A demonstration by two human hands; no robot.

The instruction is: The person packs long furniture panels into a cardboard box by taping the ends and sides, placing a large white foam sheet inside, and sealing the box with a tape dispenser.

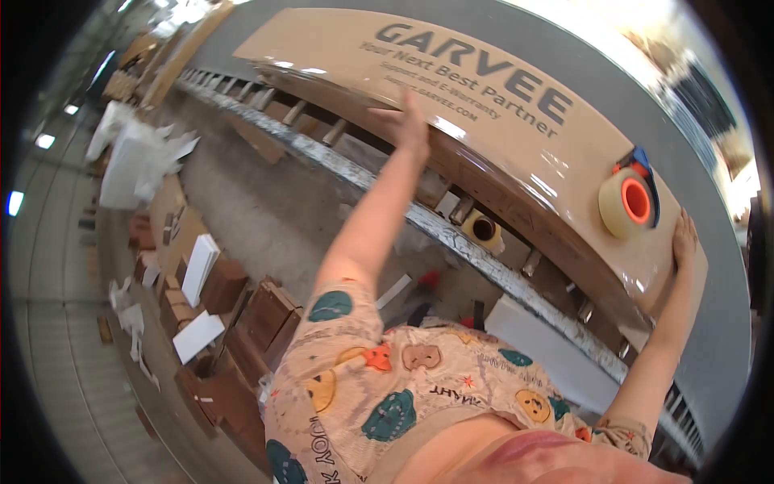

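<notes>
A long brown cardboard carton (484,121) with dark printing lies across a roller conveyor, its surface shiny with clear tape. My left hand (409,133) is at the carton's near long edge, fingers spread and nothing held; I cannot tell whether it touches the box. Against the carton's right end rests my right hand (684,240), its fingers stretched out flat. Just left of that hand, a tape dispenser (638,165) with a blue and orange frame sits on top of the carton, carrying a large roll of clear tape (614,211) on an orange hub.
The conveyor's worn metal rail (476,250) runs between me and the carton. Another tape roll (484,229) is by the rollers below the carton's near side. A grey surface (580,48) lies beyond. Cardboard pieces (262,323) and white foam (137,165) are on the left.
</notes>
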